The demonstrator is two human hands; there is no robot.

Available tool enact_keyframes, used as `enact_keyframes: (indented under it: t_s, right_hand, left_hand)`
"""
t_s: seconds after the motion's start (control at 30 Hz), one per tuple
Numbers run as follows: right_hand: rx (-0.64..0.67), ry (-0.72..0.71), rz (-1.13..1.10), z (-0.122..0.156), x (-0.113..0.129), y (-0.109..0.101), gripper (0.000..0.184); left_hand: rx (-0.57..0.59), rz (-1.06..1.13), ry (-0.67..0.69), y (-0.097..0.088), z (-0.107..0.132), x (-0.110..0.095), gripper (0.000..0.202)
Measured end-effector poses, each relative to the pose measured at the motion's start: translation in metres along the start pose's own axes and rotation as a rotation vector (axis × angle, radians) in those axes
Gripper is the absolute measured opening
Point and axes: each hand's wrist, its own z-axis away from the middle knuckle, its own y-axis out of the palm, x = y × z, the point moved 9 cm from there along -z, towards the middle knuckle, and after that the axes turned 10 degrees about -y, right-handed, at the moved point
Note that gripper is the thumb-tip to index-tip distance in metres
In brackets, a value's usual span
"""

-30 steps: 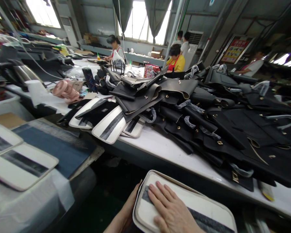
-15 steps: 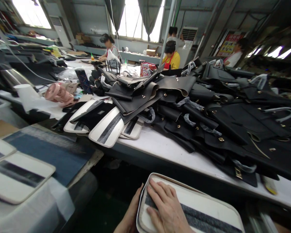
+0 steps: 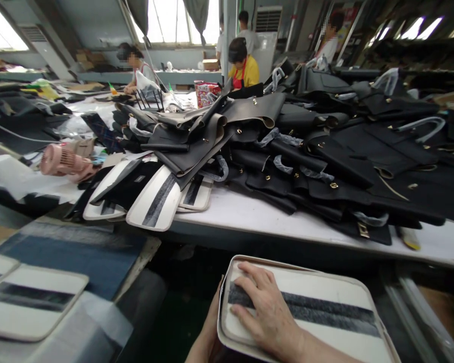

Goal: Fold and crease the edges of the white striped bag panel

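A white bag panel (image 3: 325, 282) with rounded corners and a dark stripe lies in front of me at the lower right, stacked on what looks like a matching edge or piece beneath. My right hand (image 3: 270, 312) rests on its top face, fingers spread over the left end of the stripe. At the panel's left end my left hand (image 3: 208, 327) holds the side; its fingertips are hidden behind the edge. Similar striped panels (image 3: 38, 321) lie on the low bench at the left. More of them, such as a tilted panel (image 3: 139, 201), overhang the worktable's edge.
Black leather bag pieces (image 3: 265, 164) with gold fittings and plastic-wrapped handles are heaped along the white worktable (image 3: 245, 212). A pink motor (image 3: 64, 162) stands at the left, behind a blue board (image 3: 94, 257). Several people work farther back, one in a yellow top (image 3: 251, 70).
The view has turned slightly right and down, so the background sits farther left and higher. My right hand has shifted a little on the panel, and more of its forearm shows.
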Motion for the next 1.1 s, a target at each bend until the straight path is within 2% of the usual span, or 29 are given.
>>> enact_keyframes:
  t_s: [0.1, 0.2, 0.33, 0.47, 0.6, 0.73, 0.97, 1.1]
  right_hand:
    - [0.008, -0.032, -0.084, -0.002, 0.001, -0.006, 0.029]
    - [0.026, -0.011, -0.126, -0.004, -0.001, -0.011, 0.025]
    - [0.107, -0.012, -0.014, -0.003, 0.001, -0.003, 0.024]
    - [0.178, -0.068, 0.098, 0.0, 0.005, 0.009, 0.017]
    - [0.161, -0.058, 0.104, 0.0, 0.003, 0.009, 0.019]
    - [0.122, -0.029, 0.04, 0.002, -0.001, 0.005, 0.026]
    - [0.165, -0.124, 0.115, 0.005, 0.005, 0.011, 0.019]
    - [0.167, -0.124, 0.131, 0.006, 0.005, 0.012, 0.019]
  left_hand:
    - [-0.057, -0.022, 0.005, -0.005, 0.003, 0.002, 0.028]
    - [-0.035, -0.009, -0.04, -0.002, 0.008, 0.005, 0.042]
    - [0.02, 0.095, -0.174, 0.005, 0.017, 0.012, 0.054]
    - [0.001, 0.091, -0.189, 0.004, 0.023, 0.011, 0.057]
    - [-0.018, 0.048, -0.227, -0.001, 0.025, 0.013, 0.061]
    - [-0.016, -0.033, -0.185, -0.004, 0.026, 0.004, 0.065]
    - [0.021, -0.104, -0.136, -0.005, 0.027, 0.003, 0.065]
    - [0.037, -0.159, -0.158, -0.004, 0.026, 0.001, 0.061]
